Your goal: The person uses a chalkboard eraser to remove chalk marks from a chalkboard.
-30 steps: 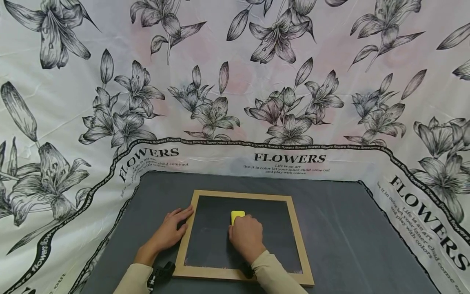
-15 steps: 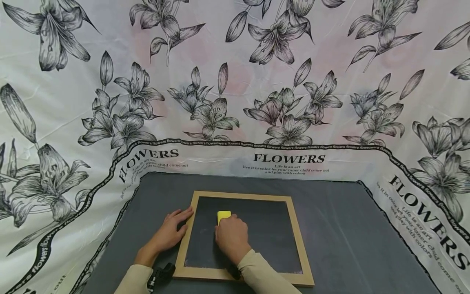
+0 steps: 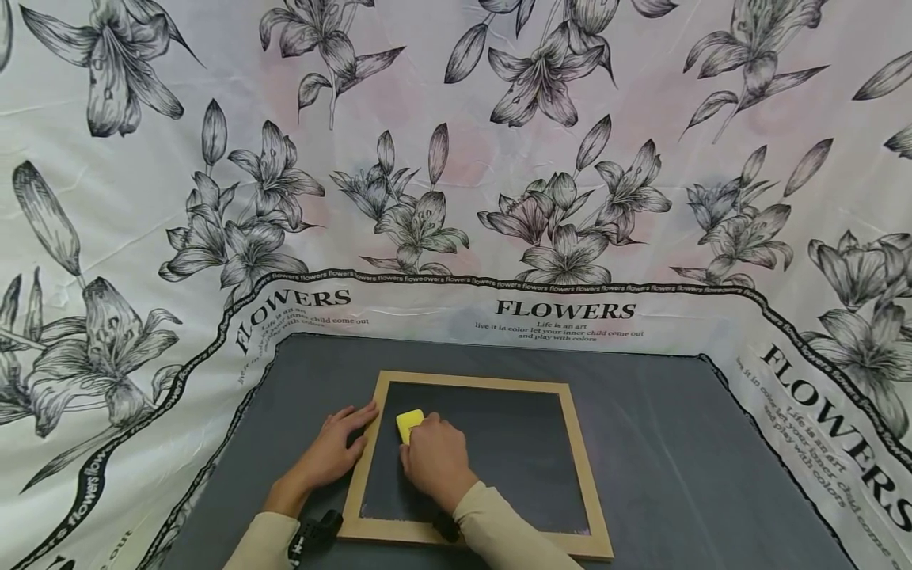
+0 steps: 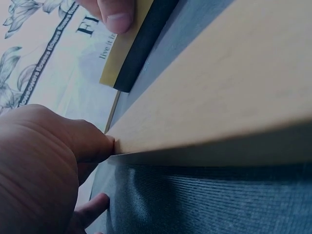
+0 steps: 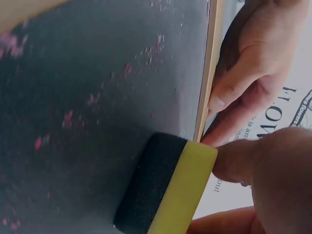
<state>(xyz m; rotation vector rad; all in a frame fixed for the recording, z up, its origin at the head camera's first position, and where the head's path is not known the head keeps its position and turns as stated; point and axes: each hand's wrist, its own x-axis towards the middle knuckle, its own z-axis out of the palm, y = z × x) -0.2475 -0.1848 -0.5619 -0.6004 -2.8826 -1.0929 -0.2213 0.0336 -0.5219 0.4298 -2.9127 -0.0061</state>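
Observation:
A chalkboard with a pale wooden frame lies on the grey surface. My right hand grips a yellow and black chalkboard eraser over the board's left part. In the right wrist view the black side of the eraser faces the board, the thumb pressing on its yellow back. Pinkish chalk crumbs are scattered across the board there. My left hand rests at the frame's left edge, fingers extended. Up close in the left wrist view, its thumb touches the frame's side.
The grey surface runs out around the board on all sides. A white sheet with black lily prints and "FLOWERS" lettering borders it and rises behind. A black strapped device sits on the left wrist.
My right hand has slid the eraser leftward across the board, from near the middle toward the left side of the frame, and it tilts slightly. The left hand stays at the frame.

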